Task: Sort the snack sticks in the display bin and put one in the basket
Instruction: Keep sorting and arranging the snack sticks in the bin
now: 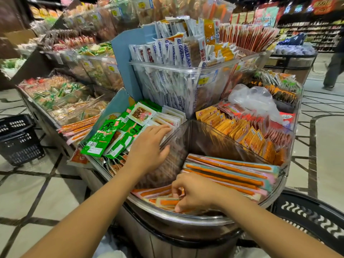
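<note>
Orange snack sticks [229, 174] in pink-and-teal wrappers lie stacked flat in the front compartment of the display bin [186, 218].

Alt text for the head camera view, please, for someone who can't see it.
A person's right hand pinches orange snack sticks at the front of a round clear display bin in a shop, while the left hand rests open on a divider beside green packets. A black basket stands on the floor to the left.
</note>
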A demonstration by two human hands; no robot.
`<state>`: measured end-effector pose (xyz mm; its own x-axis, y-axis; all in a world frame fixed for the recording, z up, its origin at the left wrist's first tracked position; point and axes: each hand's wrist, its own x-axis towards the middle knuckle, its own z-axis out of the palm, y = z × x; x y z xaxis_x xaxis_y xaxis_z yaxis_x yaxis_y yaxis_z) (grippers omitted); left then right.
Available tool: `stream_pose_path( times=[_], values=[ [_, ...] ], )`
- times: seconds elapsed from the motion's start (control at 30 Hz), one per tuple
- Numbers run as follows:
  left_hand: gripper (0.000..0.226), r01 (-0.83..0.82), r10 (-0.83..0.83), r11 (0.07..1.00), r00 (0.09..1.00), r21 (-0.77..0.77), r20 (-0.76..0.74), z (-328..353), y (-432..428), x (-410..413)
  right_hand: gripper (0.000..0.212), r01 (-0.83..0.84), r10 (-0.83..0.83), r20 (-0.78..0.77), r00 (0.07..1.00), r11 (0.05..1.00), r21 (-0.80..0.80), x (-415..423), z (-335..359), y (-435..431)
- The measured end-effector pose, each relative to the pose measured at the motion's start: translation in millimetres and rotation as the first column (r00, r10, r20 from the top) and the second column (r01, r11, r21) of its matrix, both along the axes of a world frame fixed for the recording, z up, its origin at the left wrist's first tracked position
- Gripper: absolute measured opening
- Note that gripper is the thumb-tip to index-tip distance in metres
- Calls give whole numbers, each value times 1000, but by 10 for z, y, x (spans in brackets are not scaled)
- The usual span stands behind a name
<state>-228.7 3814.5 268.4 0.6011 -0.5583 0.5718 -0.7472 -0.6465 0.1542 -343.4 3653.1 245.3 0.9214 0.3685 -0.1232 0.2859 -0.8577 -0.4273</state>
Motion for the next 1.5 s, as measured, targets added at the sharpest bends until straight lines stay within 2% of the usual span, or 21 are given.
stream_pose_path(
  times=[0.1, 0.17, 0.23, 0.33, 0.43, 0.67, 0.83, 0.87, 0.93, 1.0, 1.03, 1.13, 1.2, 1.23, 1.27, 1.37, 1.43, 1.5],
  values=[
    [53, -2, 2, 1000, 1000, 2, 10, 6, 6, -5, 24, 116, -148, 98, 984, 952, 282, -69, 126, -83],
    [53, -2, 2, 1000, 1000, 0, 18, 3, 5, -8, 22, 202, -300, 119, 946, 837, 508, -126, 233, -187],
    [52, -1, 1, 1000, 1000, -6, 25, -1, -3, -10, 20, 260, -447, 98, 889, 670, 695, -178, 348, -308],
    [52, -1, 1, 1000, 1000, -8, 26, -4, -11, -19, 21, 301, -562, 14, 827, 464, 833, -273, 530, -473],
    [53, -9, 9, 1000, 999, -2, 37, -1, -13, -20, 28, 307, -576, -31, 817, 389, 868, -354, 663, -574],
    [55, -23, 17, 997, 995, 68, 93, 14, -12, -61, 32, 262, -583, 45, 811, 431, 863, -487, 878, -619],
    [29, 56, -69, 997, 968, 62, 241, 30, -43, -270, 36, 203, -625, 145, 767, 451, 869, -572, 1054, -667],
    [26, 111, -116, 993, 974, 37, 196, 24, -79, -361, 37, 201, -635, 149, 758, 445, 872, -582, 1082, -685],
    [32, 199, -199, 980, 978, 0, -56, 14, -171, -547, 38, 203, -650, 144, 746, 428, 881, -580, 1116, -720],
    [35, 273, -259, 962, 904, -8, -341, -25, -268, -665, 38, 205, -668, 149, 729, 421, 883, -558, 1121, -740],
    [32, 310, -289, 950, 854, -24, -433, -55, -309, -698, 38, 207, -684, 157, 713, 419, 884, -537, 1115, -744],
    [21, 337, -338, 937, 800, -94, -496, -157, -372, -702, 34, 219, -737, 135, 663, 363, 906, -475, 1068, -766],
    [18, 333, -343, 936, 780, -117, -524, -192, -390, -689, 27, 232, -738, 59, 672, 285, 930, -449, 989, -748],
    [17, 333, -353, 933, 765, -138, -539, -195, -394, -693, 22, 258, -732, 30, 681, 278, 925, -425, 896, -723],
    [17, 329, -362, 930, 754, -162, -547, -191, -399, -702, 17, 291, -722, 30, 692, 317, 903, -402, 779, -683],
    [18, 318, -383, 923, 714, -215, -586, -164, -390, -720, 19, 376, -671, 109, 734, 533, 758, -317, 361, -569],
    [19, 308, -373, 927, 705, -212, -604, -160, -381, -720, 25, 390, -661, 111, 742, 561, 730, -282, 230, -546],
    [15, 275, -359, 933, 660, -232, -660, -165, -383, -713, 31, 396, -686, 97, 721, 522, 756, -267, 208, -584]
  ],
)
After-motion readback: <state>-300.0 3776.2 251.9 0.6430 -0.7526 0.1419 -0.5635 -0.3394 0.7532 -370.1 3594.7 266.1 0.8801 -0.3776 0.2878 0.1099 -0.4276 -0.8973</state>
